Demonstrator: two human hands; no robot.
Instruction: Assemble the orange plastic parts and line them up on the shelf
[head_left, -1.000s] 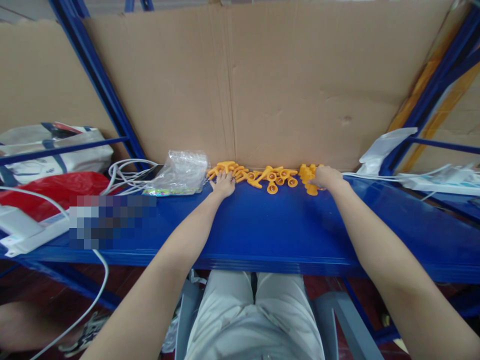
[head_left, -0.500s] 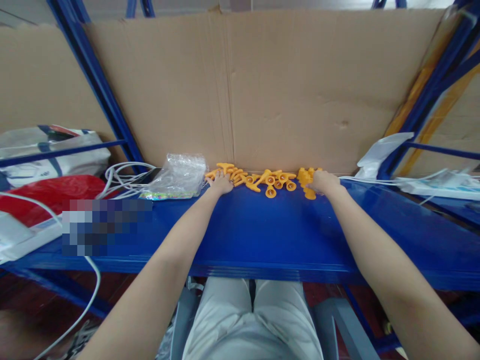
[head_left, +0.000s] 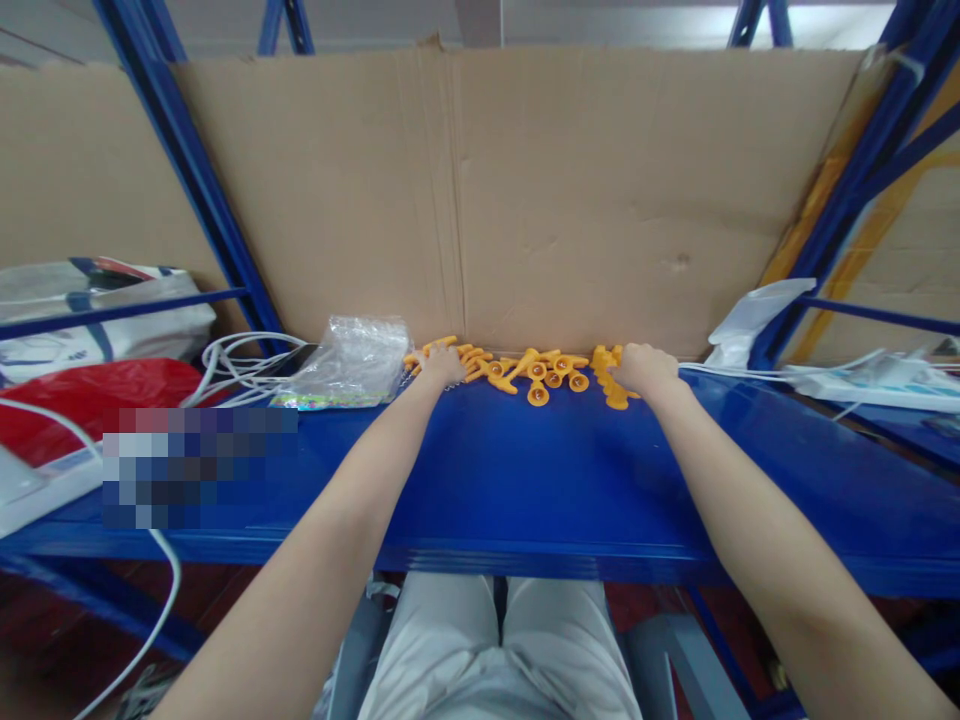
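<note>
A row of small orange plastic pieces (head_left: 529, 366) lies along the back of the blue shelf. Several have round cup-shaped ends turned up, and others look like T-shaped handles. My left hand (head_left: 444, 367) rests over the left end of the row, fingers reaching forward among the handle-like pieces (head_left: 474, 364). Small chain-like bits show beside it. At the right end, my right hand (head_left: 646, 372) is curled against a cluster of stacked orange pieces (head_left: 606, 372). Its fingertips are hidden, so what they grip is unclear.
Clear plastic bags (head_left: 360, 355) lie left of my left hand, near coiled white cables (head_left: 244, 360) and a red bag (head_left: 112, 395). A cardboard sheet (head_left: 562, 200) stands behind. White power strips (head_left: 877, 385) and blue posts (head_left: 840, 220) flank the right side.
The whole view has shifted slightly, with the shelf lower in the picture. My right hand is curled more over the orange cluster; my left hand stays at the left end.
</note>
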